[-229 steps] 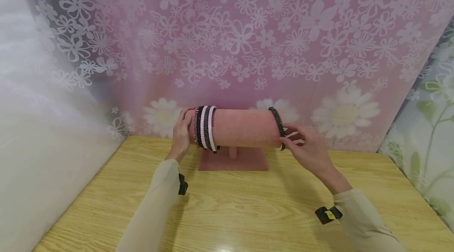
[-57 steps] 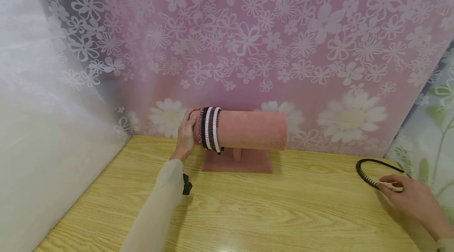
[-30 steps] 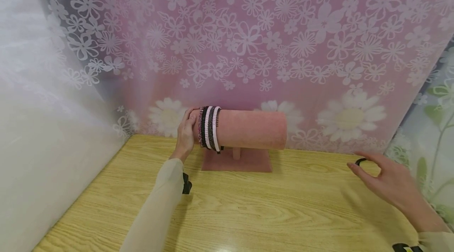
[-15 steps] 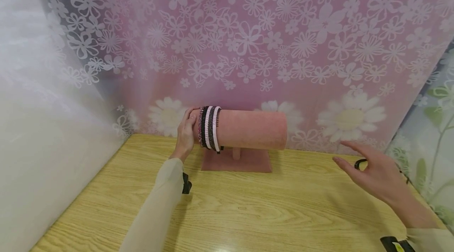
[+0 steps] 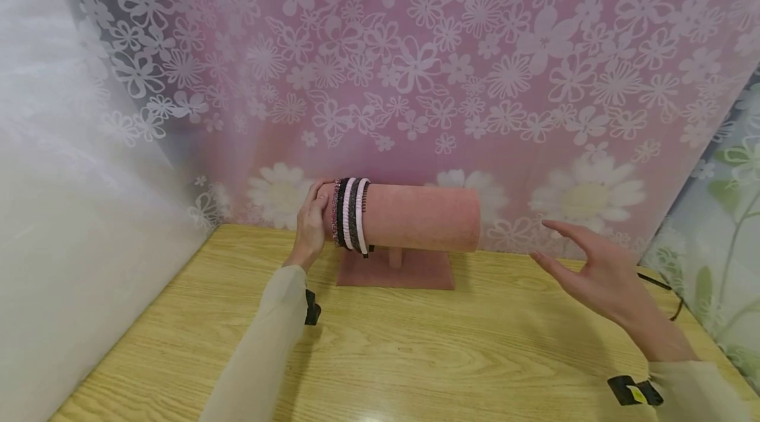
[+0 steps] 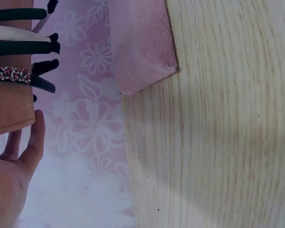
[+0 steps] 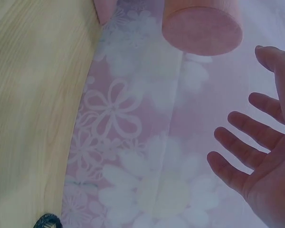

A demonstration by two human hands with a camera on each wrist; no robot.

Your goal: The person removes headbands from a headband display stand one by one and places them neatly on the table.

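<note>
A pink velvety headband stand (image 5: 421, 217), a horizontal roll on a post and flat base, stands at the back of the table. Several headbands (image 5: 350, 214), pink, black, white and glittery, sit side by side round its left part. My left hand (image 5: 310, 227) grips the roll's left end, thumb in front; the left wrist view shows its fingertips against the end beside a beaded headband (image 6: 10, 74). To the right of the stand, my right hand (image 5: 602, 273) hovers with spread fingers, holding nothing. Behind it a black toothed headband (image 5: 654, 281) lies on the table, mostly hidden.
The wooden table (image 5: 380, 356) ends at a pink flowered curtain (image 5: 404, 79) close behind the stand. A white sheet (image 5: 89, 211) hangs on the left and a leaf-patterned one (image 5: 724, 237) on the right. Each wrist wears a small black camera.
Earlier my right hand took the black headband off the stand's right end and laid it at the table's right edge. It has let go and moved left towards the stand. The left hand stays put.
</note>
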